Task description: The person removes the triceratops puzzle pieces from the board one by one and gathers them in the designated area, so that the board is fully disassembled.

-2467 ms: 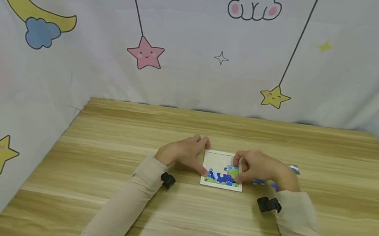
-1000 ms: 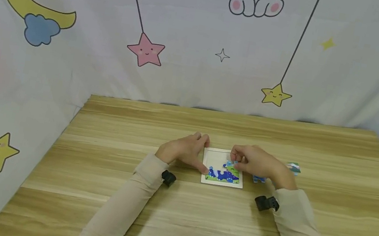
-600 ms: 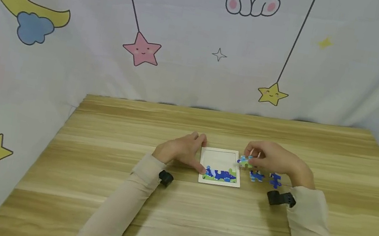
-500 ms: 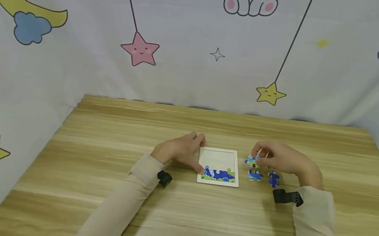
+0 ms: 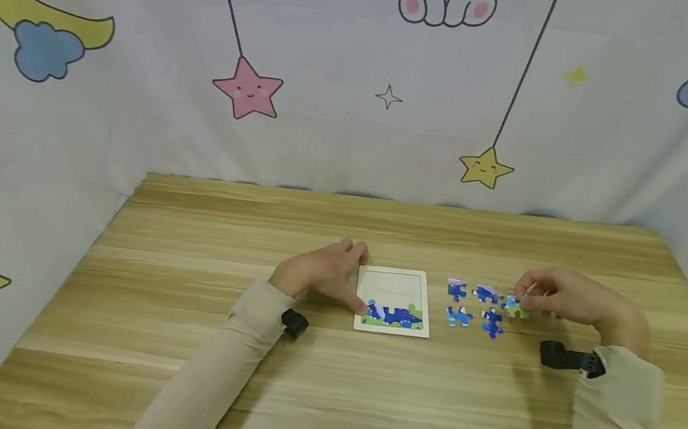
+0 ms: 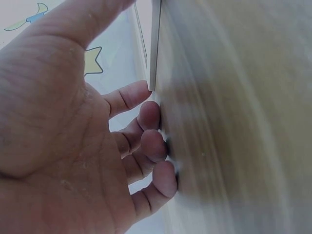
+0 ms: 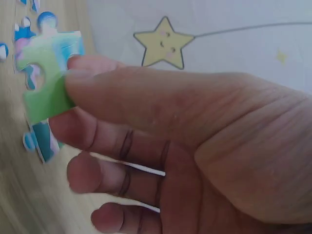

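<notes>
A puzzle piece (image 7: 52, 73), at three o'clock from the frame (image 5: 393, 289), sat pinched in the right hand (image 5: 576, 295); the left hand (image 5: 322, 272), fingers wide, touched the frame's nine-o'clock edge.

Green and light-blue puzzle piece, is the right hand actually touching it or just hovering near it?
Touching. The right wrist view shows the right hand pinching the green and light-blue puzzle piece at one edge, no gap at the grip.
</notes>
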Demonstrator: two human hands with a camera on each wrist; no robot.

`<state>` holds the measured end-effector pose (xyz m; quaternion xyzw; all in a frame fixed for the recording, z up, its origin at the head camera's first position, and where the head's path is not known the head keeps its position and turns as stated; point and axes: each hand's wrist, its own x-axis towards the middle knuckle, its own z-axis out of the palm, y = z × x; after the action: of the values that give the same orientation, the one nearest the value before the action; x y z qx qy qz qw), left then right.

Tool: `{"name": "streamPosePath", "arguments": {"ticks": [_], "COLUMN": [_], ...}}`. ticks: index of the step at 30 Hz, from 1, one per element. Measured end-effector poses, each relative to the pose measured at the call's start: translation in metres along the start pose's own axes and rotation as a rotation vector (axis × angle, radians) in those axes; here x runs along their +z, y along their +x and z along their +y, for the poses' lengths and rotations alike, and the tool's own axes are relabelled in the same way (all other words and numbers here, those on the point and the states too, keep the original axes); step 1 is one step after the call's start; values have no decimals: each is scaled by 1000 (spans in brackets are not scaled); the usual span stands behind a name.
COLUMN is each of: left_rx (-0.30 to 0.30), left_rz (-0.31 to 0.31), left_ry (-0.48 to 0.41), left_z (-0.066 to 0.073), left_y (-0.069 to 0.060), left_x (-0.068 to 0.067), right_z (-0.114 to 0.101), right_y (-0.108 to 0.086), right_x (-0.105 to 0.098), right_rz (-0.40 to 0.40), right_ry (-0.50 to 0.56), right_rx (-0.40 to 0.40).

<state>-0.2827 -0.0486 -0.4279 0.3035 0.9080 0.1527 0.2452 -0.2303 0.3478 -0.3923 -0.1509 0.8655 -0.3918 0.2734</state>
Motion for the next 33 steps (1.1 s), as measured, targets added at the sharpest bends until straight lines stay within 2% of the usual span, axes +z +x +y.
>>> {"name": "streamPosePath", "arguments": {"ticks": [5,18,24,27,33], "left_rx": [-2,-9,-6,-6,-3], "left_rz": [-3,2,5,5,4], "left_ry": [-4,-9,-3,8,7], "left_z": [-1,1,0,0,-1], "left_y": [-1,-1,0,1,1], "left_x": [0,-2,-2,-1,-1], "right_z": [7,12,8,1,-22], "right_y": [-4,0,-2,-3,9], "right_x": [-3,-3,-4,-3,7], "right_rz": [-56,-109,-92,-73,-27], "right_ry": [46,53,50,27,-131], "right_rx": [107,207,240,222,29]}}
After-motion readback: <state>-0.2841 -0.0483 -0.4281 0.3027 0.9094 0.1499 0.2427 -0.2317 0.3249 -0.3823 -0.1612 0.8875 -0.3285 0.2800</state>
